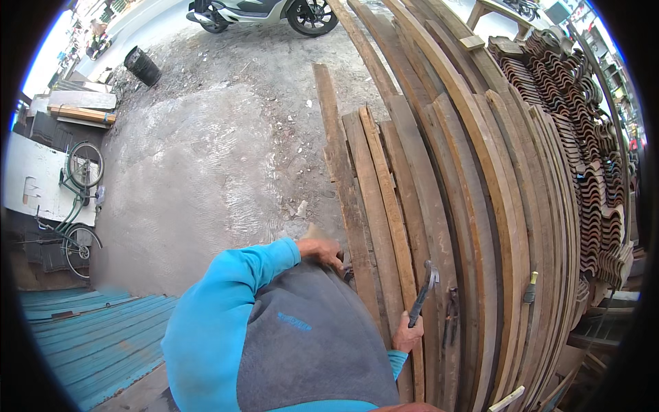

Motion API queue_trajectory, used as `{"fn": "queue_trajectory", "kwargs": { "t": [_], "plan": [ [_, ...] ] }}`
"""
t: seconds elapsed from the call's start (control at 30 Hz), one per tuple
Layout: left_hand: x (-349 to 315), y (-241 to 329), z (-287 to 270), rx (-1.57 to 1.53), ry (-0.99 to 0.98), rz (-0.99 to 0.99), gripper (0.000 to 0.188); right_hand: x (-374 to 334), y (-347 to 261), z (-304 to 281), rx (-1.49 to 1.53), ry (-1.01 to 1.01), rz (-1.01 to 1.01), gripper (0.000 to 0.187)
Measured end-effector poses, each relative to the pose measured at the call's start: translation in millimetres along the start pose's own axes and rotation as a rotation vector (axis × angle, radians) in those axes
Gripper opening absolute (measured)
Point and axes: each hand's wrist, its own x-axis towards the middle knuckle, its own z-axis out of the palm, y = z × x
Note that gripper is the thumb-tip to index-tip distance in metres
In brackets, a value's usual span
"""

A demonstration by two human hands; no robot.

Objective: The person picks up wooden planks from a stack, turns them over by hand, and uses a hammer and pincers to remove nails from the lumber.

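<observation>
My right hand is wrapped round the dark handle of a claw hammer, its metal head pointing up and away over the planks. My left hand is closed in front of my grey and blue shirt, with a tan piece of wood jutting out just past it; the rest of that piece is hidden. Long wooden planks lie side by side from beside my body to the far right. On them, right of the hammer, rests a dark, rusty pair of pincers.
A yellow-ended tool lies farther right on the planks. Stacked roof tiles stand beyond. Blue corrugated sheets lie at the near left, with a bicycle behind. A black bucket and a motorcycle are at the far side.
</observation>
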Motion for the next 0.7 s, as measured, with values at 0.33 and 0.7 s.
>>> {"fn": "queue_trajectory", "kwargs": {
  "t": [0.33, 0.7],
  "plan": [
    [-74.0, -45.9, -298.9, -0.794, 1.32, -0.023, 0.035, 22.4, -38.2, 50.6, -0.164, -0.144, -0.007, 0.026],
    [-16.9, -138.5, -573.5, -0.529, 1.547, -0.11, 0.024, -10.7, -98.3, 167.4, -0.081, 0.102, 0.229, 0.023]
  ]
}}
